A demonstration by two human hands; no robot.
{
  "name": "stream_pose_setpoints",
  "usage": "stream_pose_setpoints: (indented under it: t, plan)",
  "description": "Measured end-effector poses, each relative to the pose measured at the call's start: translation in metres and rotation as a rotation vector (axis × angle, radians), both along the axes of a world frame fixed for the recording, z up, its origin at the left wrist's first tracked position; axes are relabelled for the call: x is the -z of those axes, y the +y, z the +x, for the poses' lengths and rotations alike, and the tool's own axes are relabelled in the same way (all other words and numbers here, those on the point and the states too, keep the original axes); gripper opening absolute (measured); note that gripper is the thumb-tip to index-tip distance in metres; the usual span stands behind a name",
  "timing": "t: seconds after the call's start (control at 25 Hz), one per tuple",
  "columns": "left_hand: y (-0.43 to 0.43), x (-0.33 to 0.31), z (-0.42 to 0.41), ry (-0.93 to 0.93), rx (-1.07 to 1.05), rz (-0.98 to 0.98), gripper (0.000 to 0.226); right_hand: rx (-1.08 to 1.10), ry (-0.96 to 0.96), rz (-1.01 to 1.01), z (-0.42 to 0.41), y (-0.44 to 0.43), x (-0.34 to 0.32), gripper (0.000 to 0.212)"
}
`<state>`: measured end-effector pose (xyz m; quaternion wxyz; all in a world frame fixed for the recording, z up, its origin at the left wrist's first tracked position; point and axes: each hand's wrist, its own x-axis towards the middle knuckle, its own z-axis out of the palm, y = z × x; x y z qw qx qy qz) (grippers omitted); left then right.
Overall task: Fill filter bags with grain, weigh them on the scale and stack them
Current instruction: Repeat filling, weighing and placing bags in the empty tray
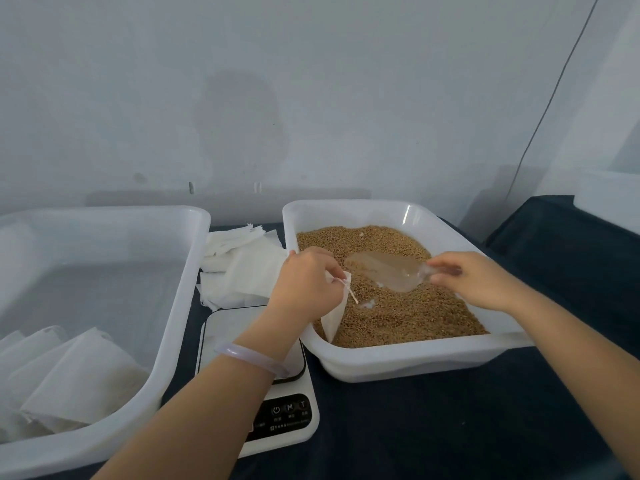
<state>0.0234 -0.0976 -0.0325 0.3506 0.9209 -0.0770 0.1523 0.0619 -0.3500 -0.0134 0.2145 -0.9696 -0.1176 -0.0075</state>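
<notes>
Bag-fill step: grain is being scooped beside the held filter bag.
Filter bag (334, 320) is pinched at its mouth by the left hand (304, 282), inside the grain tray (398, 362) by its left wall; it hangs mouth-up, long axis steep. Scoop (388, 275) handle is gripped by the right hand (474, 278), bowl pointing left. The mouth should be held wide and the pour made slowly.

Two white tubs: the left tub (180, 306) at nine o'clock from the scale (277, 427), the right tub (398, 358) at two o'clock. One scale. One heap of grain (398, 317). One clear scoop (391, 273), gripped by the right hand (474, 280). One filter bag (334, 318), pinched by the left hand (304, 282). One bracelet (249, 358). Filled bags (79, 375) in the left tub: four, perhaps five, since they overlap. One pile of empty bags (242, 271) at twelve o'clock from the scale.
</notes>
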Motion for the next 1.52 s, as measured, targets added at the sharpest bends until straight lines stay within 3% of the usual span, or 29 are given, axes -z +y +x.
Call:
stream_pose_setpoints:
  t: [0.16,0.28,0.48,0.68,0.88,1.12,1.52]
  plan:
    - [0.001,0.001,0.002,-0.033,-0.027,0.018,0.018,-0.050,-0.064,-0.006,-0.003,-0.004,-0.031,0.037]
    - [-0.001,0.000,0.002,0.012,-0.092,0.119,0.016,-0.064,-0.121,-0.147,-0.008,-0.004,-0.049,0.034]
    - [-0.003,0.001,0.004,0.064,-0.179,0.236,0.043,-0.061,-0.245,-0.389,-0.007,0.007,-0.066,0.033]
    - [-0.002,0.004,0.001,-0.006,-0.250,0.216,0.018,-0.075,-0.271,-0.391,-0.002,0.024,-0.075,0.033]
    - [-0.002,0.004,-0.002,-0.047,-0.305,0.345,0.006,-0.090,-0.245,-0.447,-0.003,0.031,-0.072,0.033]
    - [-0.002,0.005,0.001,-0.085,-0.263,0.275,0.010,-0.083,-0.346,-0.599,0.000,0.039,-0.083,0.032]
    - [-0.002,0.003,0.001,-0.092,-0.174,0.229,0.015,-0.132,-0.455,-0.652,-0.001,0.050,-0.090,0.032]
